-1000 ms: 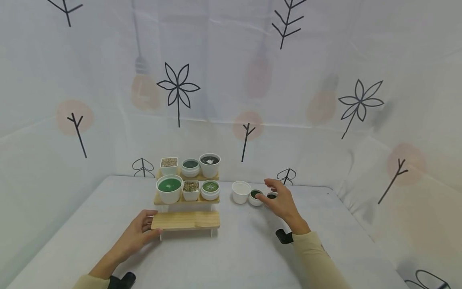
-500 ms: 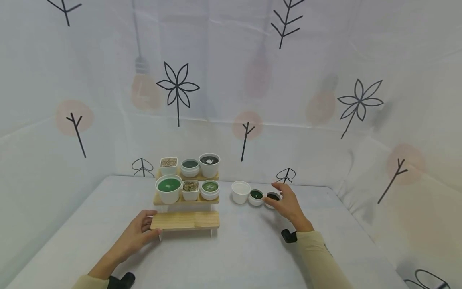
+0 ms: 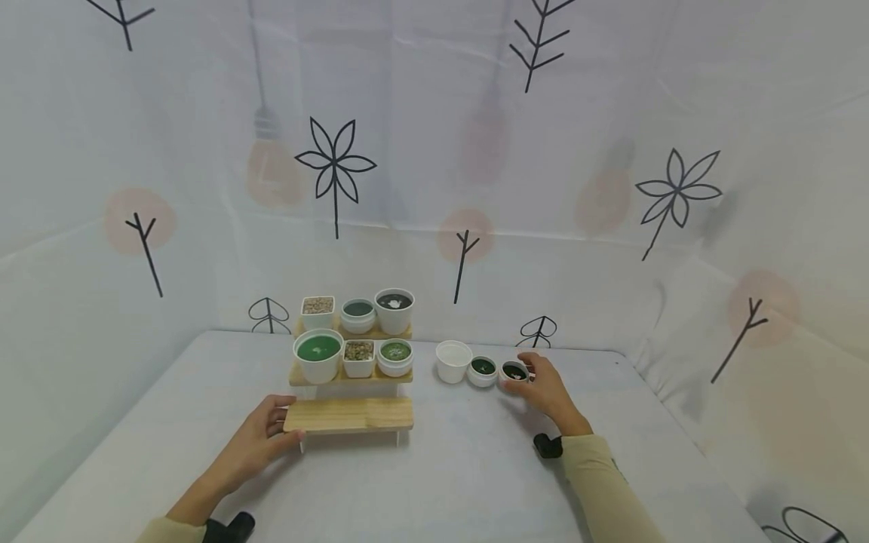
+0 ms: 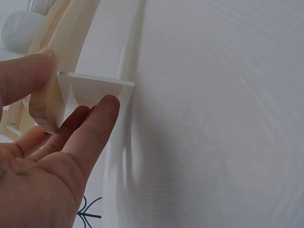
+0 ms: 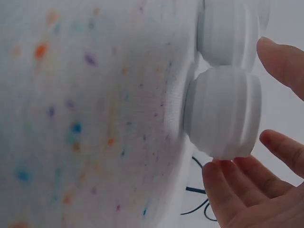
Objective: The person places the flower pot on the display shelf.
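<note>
There's the pale backdrop, all line-drawn plants and pinkish blobs, and below it the white-covered tabletop. Left of centre, wooden shelves climb in three steps: lowest shelf at the front, middle shelf behind, top shelf nearest the backdrop. And the left hand has the lowest shelf by its left end, grip closed there, thumb along the front edge! Over on the right, the right hand keeps a loose grip, fingers spread and gently arched. Now the pots: a round green-topped pot on the middle shelf, a dark-topped pot up top, and an all-white pot on the tabletop, right of the shelves. Beside that stands a green-topped cup, and next in line, a dark-topped cup, upright on the tabletop, right between that right thumb and fingers! Whether the fingertips actually touch it, I can't tell.
</note>
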Demonstrator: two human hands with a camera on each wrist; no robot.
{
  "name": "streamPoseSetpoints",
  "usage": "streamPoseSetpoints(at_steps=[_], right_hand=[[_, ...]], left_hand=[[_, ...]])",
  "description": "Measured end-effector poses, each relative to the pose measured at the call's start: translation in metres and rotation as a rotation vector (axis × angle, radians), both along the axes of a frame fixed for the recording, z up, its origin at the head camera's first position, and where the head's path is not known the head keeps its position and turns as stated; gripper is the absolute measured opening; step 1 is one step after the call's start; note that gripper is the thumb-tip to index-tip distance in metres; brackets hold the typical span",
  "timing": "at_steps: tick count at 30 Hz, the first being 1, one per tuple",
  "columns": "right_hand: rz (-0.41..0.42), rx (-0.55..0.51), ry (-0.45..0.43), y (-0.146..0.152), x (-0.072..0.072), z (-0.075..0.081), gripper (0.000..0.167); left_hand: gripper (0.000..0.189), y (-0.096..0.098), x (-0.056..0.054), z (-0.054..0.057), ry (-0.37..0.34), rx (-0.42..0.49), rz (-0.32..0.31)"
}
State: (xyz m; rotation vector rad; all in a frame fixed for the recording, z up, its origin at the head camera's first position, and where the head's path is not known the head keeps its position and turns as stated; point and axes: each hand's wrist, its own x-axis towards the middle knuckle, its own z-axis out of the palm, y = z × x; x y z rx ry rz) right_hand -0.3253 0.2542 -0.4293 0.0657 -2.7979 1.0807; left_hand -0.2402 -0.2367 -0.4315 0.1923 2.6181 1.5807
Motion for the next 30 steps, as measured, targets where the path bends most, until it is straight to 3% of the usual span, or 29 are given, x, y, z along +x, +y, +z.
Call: streamPoseSetpoints(at_steps=[19, 30], right_hand=[[-0.012, -0.038, -0.108, 0.0095, -0.0054, -0.0102, 0.072], [-0.009, -0.022, -0.081, 0.0084, -0.0065, -0.0078, 0.067]], left_hand=[[0.072, 0.0008, -0.0009, -0.0004, -0.031, -0.006, 0.017], [0.07, -0.0004, -0.0021, -0.0015, -0.007, 0.017, 0.01]])
